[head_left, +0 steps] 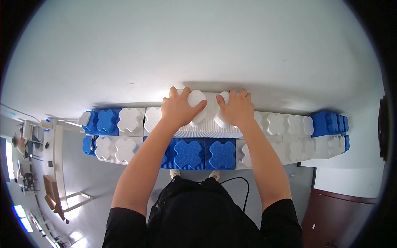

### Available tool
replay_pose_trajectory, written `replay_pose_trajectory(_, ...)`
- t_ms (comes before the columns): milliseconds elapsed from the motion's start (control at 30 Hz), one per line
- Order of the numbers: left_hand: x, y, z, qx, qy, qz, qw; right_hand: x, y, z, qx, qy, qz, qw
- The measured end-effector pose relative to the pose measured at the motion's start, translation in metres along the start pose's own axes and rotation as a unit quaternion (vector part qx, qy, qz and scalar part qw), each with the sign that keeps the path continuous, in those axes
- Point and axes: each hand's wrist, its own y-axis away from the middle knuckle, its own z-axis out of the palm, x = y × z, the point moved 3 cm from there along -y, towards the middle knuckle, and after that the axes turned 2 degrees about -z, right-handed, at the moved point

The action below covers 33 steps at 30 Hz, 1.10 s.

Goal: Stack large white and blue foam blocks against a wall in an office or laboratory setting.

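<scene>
Large white and blue foam building blocks with clover-shaped studs form a long stack against the wall. Before me a white foam block (pixel 211 114) lies on top of the row, near the wall. My left hand (pixel 180 107) grips its left part, the thumb against a round-lobed stud. On its right part my right hand (pixel 237 107) is placed the same way, thumb at another stud. Nearer my body, a blue block (pixel 187 154) and a second blue block (pixel 222 154) sit side by side. Whether the held block is seated or slightly raised cannot be told.
A pale wall (pixel 198 43) rises behind the stack. At the left are a white table (pixel 58 148), a cardboard box (pixel 51 189) and people farther off. A black cable (pixel 248 189) lies on the floor by my shoes. A dark red door (pixel 335 217) is at lower right.
</scene>
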Motion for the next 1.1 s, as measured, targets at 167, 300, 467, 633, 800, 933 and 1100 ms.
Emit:
replay_pose_trajectory(167,0.0,0.007,0.005,0.017,-0.002,-0.005,1.0,0.0,0.007,0.002,0.031,-0.004,-0.017,0.999)
replay_pose_trajectory(300,-0.003,0.017,0.008,0.003,-0.006,-0.004,1.0,0.0,0.019,0.005,0.027,0.008,-0.018,0.999)
replay_pose_trajectory(467,-0.001,0.006,0.007,0.004,0.003,0.007,1.0,0.003,0.007,0.005,0.018,0.0,-0.02,1.0)
replay_pose_trajectory(633,-0.003,0.013,0.017,0.026,-0.003,0.004,1.0,0.007,0.015,0.016,0.048,0.008,-0.035,0.998)
replay_pose_trajectory(800,-0.004,0.012,0.018,0.041,-0.003,0.012,0.999,0.007,0.015,0.019,0.062,0.02,-0.042,0.997)
replay_pose_trajectory(933,-0.007,0.008,0.023,0.041,-0.004,0.013,0.999,0.004,0.012,0.019,0.046,0.015,-0.03,0.998)
replay_pose_trajectory(1100,-0.008,0.014,0.023,0.04,-0.007,0.0,0.999,0.006,0.019,0.022,0.085,0.014,-0.04,0.996)
